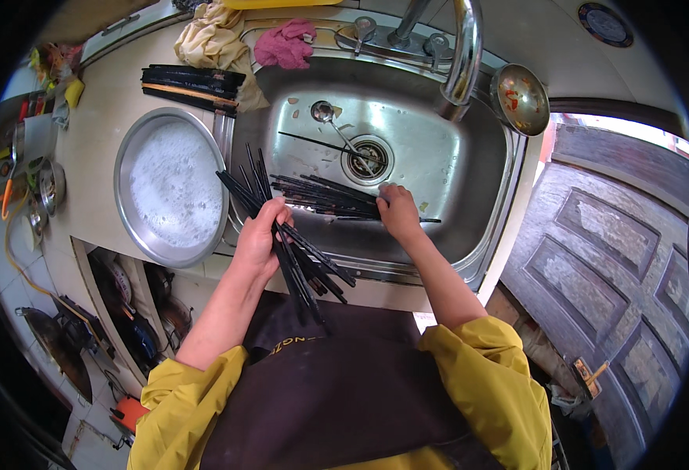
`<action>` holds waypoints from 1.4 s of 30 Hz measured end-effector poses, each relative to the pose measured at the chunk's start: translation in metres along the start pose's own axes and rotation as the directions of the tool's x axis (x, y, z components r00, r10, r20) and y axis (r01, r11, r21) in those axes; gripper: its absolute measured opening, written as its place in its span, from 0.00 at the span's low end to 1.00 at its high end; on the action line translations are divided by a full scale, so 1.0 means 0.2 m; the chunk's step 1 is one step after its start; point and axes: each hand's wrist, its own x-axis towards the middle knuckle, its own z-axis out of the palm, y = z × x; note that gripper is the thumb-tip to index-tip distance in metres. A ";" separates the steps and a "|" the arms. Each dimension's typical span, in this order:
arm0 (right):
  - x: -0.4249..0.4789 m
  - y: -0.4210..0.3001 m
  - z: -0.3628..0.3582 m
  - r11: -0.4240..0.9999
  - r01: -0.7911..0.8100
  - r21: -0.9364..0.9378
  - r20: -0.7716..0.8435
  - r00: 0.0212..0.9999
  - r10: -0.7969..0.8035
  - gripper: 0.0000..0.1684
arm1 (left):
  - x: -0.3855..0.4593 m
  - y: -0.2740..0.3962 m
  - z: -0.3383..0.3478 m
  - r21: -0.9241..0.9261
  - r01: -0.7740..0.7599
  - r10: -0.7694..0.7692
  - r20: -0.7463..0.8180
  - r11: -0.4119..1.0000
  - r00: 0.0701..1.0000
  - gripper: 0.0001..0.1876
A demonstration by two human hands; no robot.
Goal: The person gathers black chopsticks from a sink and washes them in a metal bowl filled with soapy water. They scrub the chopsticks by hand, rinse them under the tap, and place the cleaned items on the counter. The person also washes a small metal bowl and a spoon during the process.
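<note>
My left hand (256,238) grips a loose bundle of black chopsticks (306,267) near the sink's front edge; they fan out above and below the fist. Down in the stainless steel sink (485,194), my right hand (402,212) is curled over the right-hand ends of a pile of black chopsticks (326,195). Its fingertips are partly hidden. Beyond the pile, a single chopstick (312,140) lies across a metal spoon (322,111), whose handle reaches over the drain (353,170). Small food scraps are scattered on the sink floor.
On the counter to the left stands a metal basin (120,191) of foamy water. Behind it lie a stack of dark sticks (188,79), a beige cloth (209,38) and a pink cloth (287,44). The faucet (466,59) overhangs the sink; a stained ladle bowl (520,100) rests at its back right corner.
</note>
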 end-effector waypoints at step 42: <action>0.29 -0.15 0.13 0.785 0.305 -0.540 -0.044 0.921 -0.388 0.11 | -0.04 -0.01 0.01 -0.012 0.059 -0.060 -0.116 0.998 0.991 0.13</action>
